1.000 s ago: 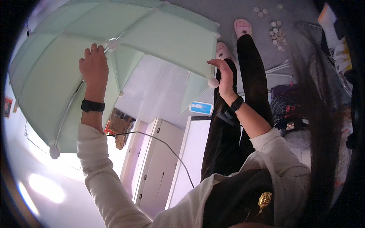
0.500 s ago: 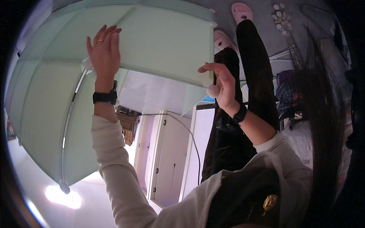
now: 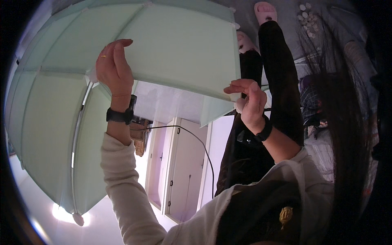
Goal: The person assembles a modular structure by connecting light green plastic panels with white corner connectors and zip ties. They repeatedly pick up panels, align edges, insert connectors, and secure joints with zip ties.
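Observation:
A large structure of pale green panels [image 3: 183, 53] fills the upper left, joined at its corners by white rounded connectors. My left hand [image 3: 116, 67], with a ring and a black wristband, lies against the panel beside one white connector [image 3: 92, 76]. Its fingers are bent forward and loosely apart, with nothing seen in them. At the panel's right corner, my right hand [image 3: 251, 100] rests its palm side against another white connector [image 3: 240, 105]. The right fingers reach left over the panel edge, partly curved. A thin metal rod [image 3: 81, 106] runs down from the left connector.
Several loose white round pieces [image 3: 308, 20] lie on the grey floor, near legs in black trousers [image 3: 279, 61] and pink slippers [image 3: 265, 12]. A black cable [image 3: 200, 141] curves before a white door [image 3: 185, 163]. Long dark hair [image 3: 343, 102] hangs at the right. Dark plaid fabric [image 3: 310, 98] sits behind.
The left fingers have gone from raised and spread to bent over. My right hand and its corner connector have shifted slightly right and down in the picture, as has the panel structure.

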{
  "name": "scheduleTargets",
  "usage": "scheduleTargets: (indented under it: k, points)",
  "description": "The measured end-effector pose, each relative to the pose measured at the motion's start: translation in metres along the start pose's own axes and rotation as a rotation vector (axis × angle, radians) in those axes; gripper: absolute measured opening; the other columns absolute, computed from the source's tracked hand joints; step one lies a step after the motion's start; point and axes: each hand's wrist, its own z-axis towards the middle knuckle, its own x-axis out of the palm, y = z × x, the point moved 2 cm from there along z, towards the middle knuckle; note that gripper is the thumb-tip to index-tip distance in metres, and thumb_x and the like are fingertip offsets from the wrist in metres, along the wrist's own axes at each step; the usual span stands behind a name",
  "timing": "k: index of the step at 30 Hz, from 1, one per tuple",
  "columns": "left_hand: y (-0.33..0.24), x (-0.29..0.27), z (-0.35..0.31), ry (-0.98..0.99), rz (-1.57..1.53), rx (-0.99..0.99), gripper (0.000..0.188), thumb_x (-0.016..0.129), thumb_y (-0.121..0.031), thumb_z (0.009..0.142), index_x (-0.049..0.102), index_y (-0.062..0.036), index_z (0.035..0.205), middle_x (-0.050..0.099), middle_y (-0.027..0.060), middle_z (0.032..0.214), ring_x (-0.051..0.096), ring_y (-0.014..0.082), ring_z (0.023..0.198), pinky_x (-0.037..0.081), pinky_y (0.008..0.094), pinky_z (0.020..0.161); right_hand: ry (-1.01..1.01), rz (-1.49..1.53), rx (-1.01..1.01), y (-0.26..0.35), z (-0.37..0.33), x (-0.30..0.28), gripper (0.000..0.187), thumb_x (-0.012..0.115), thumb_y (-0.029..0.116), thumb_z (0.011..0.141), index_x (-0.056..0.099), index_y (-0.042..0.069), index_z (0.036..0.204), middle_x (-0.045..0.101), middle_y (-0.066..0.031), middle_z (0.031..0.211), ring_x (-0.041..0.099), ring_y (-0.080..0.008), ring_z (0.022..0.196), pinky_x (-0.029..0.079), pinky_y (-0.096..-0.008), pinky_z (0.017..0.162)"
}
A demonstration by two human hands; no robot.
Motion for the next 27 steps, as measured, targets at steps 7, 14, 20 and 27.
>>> scheduleTargets:
  k: [7,14,20,27]
  points:
    - [-0.004,-0.002,-0.003,-0.005,-0.027,0.021,0.029,0.043,-0.016,0.091,0.069,-0.0085,0.081,0.067,0.0040,0.081,0.061,0.0214,0.076,0.045,0.0319,0.071,-0.162,-0.161,-0.084,0.005,-0.001,0.005,0.050,0.027,0.033,0.100,0.060,-0.003,0.091,0.068,-0.0119,0.073,0.068,-0.0205,0.068,0.053,-0.0274,0.063]
    - [0.002,0.002,-0.004,-0.095,-0.052,0.086,0.028,0.045,-0.017,0.090,0.069,-0.0111,0.077,0.066,0.0021,0.076,0.061,0.0228,0.071,0.046,0.0320,0.066,-0.304,-0.159,-0.029,0.005,-0.004,0.010,0.048,0.031,0.032,0.101,0.061,-0.002,0.085,0.068,-0.0099,0.069,0.066,-0.0167,0.061,0.049,-0.0250,0.052]
    - [0.002,0.001,-0.003,-0.120,0.005,0.103,0.027,0.046,-0.016,0.089,0.069,-0.0117,0.076,0.066,0.0014,0.075,0.061,0.0223,0.070,0.046,0.0317,0.064,-0.367,-0.069,0.116,0.009,-0.006,0.017,0.054,0.031,0.039,0.100,0.062,-0.001,0.083,0.068,-0.0086,0.069,0.063,-0.0146,0.059,0.044,-0.0251,0.051]
    - [0.002,0.002,-0.005,-0.154,0.060,0.108,0.026,0.047,-0.017,0.088,0.068,-0.0122,0.074,0.066,-0.0001,0.074,0.061,0.0220,0.069,0.046,0.0313,0.061,-0.355,-0.018,0.150,0.002,-0.007,0.011,0.054,0.034,0.041,0.100,0.060,-0.002,0.082,0.066,-0.0120,0.067,0.065,-0.0201,0.059,0.049,-0.0274,0.061]
